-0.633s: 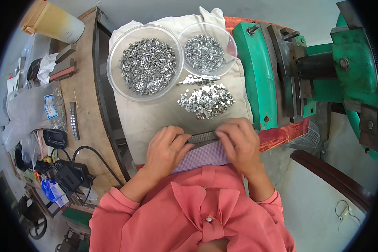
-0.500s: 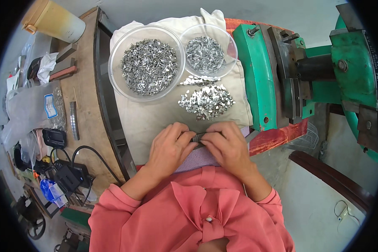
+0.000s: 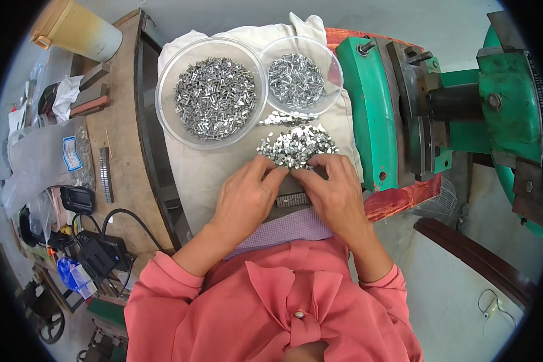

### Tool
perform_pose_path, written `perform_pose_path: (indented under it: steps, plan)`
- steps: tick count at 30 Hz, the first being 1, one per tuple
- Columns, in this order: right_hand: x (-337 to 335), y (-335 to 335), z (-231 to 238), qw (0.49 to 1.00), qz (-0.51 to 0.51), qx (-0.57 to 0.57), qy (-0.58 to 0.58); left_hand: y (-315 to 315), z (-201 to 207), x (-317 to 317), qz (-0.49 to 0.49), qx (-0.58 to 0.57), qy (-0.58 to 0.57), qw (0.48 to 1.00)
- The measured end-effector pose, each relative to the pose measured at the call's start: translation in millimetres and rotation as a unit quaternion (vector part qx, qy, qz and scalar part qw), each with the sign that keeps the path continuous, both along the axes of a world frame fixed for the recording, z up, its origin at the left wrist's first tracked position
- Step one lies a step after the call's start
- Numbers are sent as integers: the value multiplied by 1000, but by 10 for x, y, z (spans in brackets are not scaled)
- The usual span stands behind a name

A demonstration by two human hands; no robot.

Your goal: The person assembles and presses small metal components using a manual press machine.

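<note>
A heap of small flat shiny metal pieces [image 3: 298, 145] lies on the beige cloth in front of me. Both hands touch its near edge. My left hand [image 3: 247, 194] has thumb and forefinger drawn together at the heap's left side. Opposite it, my right hand [image 3: 336, 192] is bent the same way, fingertips among the pieces. What either hand pinches is too small to make out. Between my wrists and the heap lies a narrow slotted metal strip [image 3: 291, 200], partly covered by my right hand. Just nearer is a purple checked cloth [image 3: 283, 228].
A large clear tub [image 3: 163, 114] of short metal pins stands behind left, a smaller clear bowl [image 3: 335, 90] of thin metal pins beside it. A green machine press [image 3: 368, 120] rises at the right. A wooden bench [image 3: 127, 145] with tools and cables runs along the left.
Both hands have moved forward from the slotted strip to the near edge of the heap. The strip, earlier mostly hidden by my fingers, now shows on the cloth.
</note>
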State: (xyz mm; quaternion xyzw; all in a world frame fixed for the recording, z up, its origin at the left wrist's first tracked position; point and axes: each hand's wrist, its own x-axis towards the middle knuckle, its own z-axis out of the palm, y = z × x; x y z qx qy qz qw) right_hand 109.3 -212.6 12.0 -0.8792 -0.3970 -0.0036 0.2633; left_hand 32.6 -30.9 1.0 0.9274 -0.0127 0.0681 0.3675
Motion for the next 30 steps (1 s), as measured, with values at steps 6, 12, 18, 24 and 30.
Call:
perform_pose_path:
  steps: [6, 12, 18, 24, 30]
  plan:
    - [5, -132, 46, 998, -43, 24, 40, 72, 4, -116, 3, -12, 11, 1000]
    - [17, -53, -16, 997, -23, 44, 61, 65, 13, -59, 27, -51, 20, 998]
    - [2, -47, 8, 998, -16, 21, 65, 71, 8, -84, 21, -46, 27, 998]
    - [-16, -58, 4, 997, -30, 35, 66, -20, 18, -31, 34, -8, 34, 999]
    - [25, 106, -30, 1000, -17, 16, 17, -16, -10, -33, 29, 17, 26, 999]
